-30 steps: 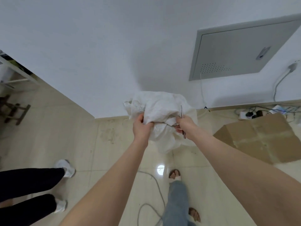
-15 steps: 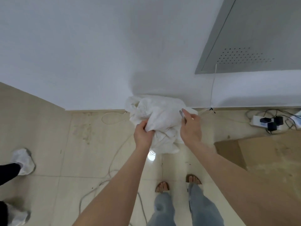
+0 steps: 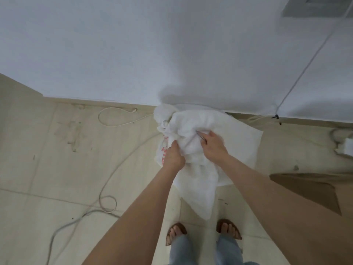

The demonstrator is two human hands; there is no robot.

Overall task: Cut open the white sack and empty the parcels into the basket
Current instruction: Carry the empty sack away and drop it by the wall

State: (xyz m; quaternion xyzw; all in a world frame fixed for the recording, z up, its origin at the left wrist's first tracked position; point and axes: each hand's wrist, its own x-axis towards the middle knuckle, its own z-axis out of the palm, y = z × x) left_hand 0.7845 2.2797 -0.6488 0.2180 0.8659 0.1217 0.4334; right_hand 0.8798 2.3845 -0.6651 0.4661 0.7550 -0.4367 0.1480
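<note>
Lower and more spread out than half a second ago, the white sack [image 3: 202, 129] is now showing red print on its left side, and the other person's white shoe is no longer showing at the left edge. On the left of the tiled floor [image 3: 47, 169], a pale cable [image 3: 107, 169] is trailing in loops toward the wall [image 3: 114, 44]. At centre, a person in sandals [image 3: 176, 229] and jeans [image 3: 229, 251] is standing over the sack and holding it out in front of the skirting, above their feet; whether it is touching the floor cannot be told. The left hand [image 3: 172, 156] is gripping a bunched fold of the cloth, fingers curled tight around it. Just beside it, the right hand [image 3: 213, 143] is pressing down on the crumpled top, fingers closed around a thin metal tool [image 3: 199, 135] whose tip is pointing up and left into the folds. To the right, a flattened piece of cardboard [image 3: 309, 190] is lying on the tiles, and a white power strip [image 3: 345, 146] is sitting at the edge of view.
</note>
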